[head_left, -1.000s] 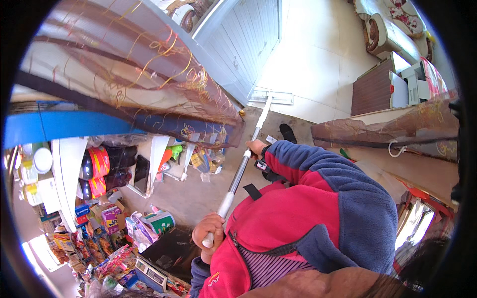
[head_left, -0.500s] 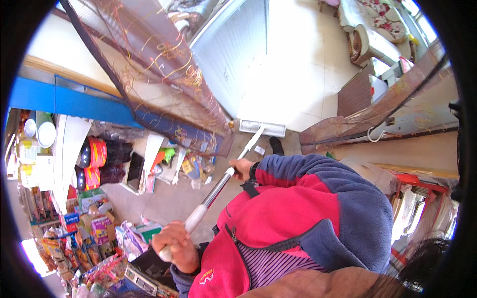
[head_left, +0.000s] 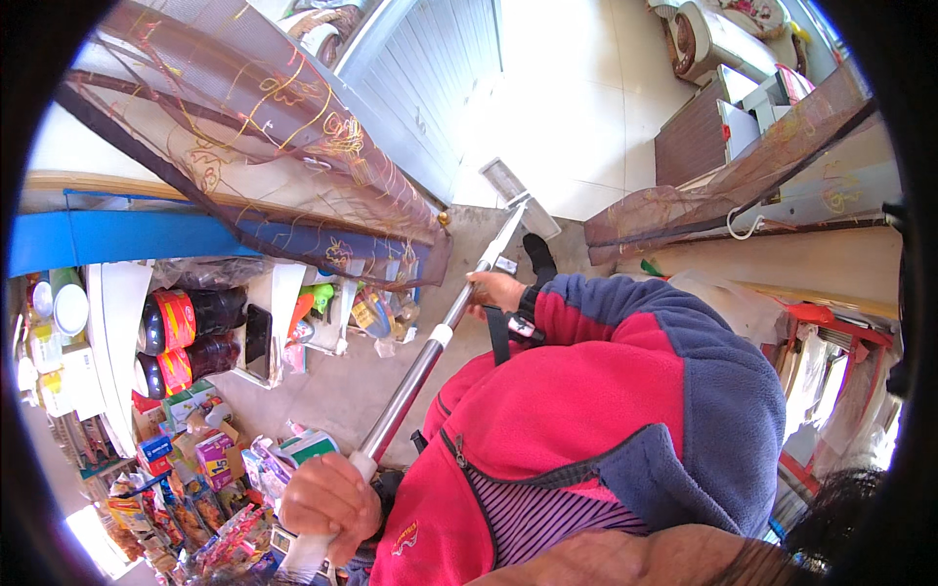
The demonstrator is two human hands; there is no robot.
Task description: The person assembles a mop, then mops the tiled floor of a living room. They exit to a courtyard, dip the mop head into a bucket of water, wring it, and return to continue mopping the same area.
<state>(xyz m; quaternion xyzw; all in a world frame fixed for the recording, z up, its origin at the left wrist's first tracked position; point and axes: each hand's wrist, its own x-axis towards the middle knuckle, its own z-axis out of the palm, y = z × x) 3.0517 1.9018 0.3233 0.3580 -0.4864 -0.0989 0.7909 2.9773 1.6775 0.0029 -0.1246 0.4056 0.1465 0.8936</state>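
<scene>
A flat mop (head_left: 403,398) with a long white and silver pole slants across the view. Around its lower-left end, at the white grip, my left hand (head_left: 330,506) is closed. My right hand (head_left: 498,291) is wrapped round the pole further up, nearer the mop head. The rectangular mop head (head_left: 506,182) lies slantwise on the floor at the doorway, where grey floor meets bright tile. My dark shoe (head_left: 538,257) is close beside it.
Sheer brown curtains (head_left: 342,186) hang on both sides of the doorway. A pale door (head_left: 430,93) stands beyond. At left are a shelf with dark bottles (head_left: 176,322) and several snack packages (head_left: 186,508). A brown cabinet (head_left: 689,137) stands far right.
The mop head has swung from nearly level to a steep slant and sits a little higher in view. My left hand has moved lower with the pole end; my right hand has shifted up and right.
</scene>
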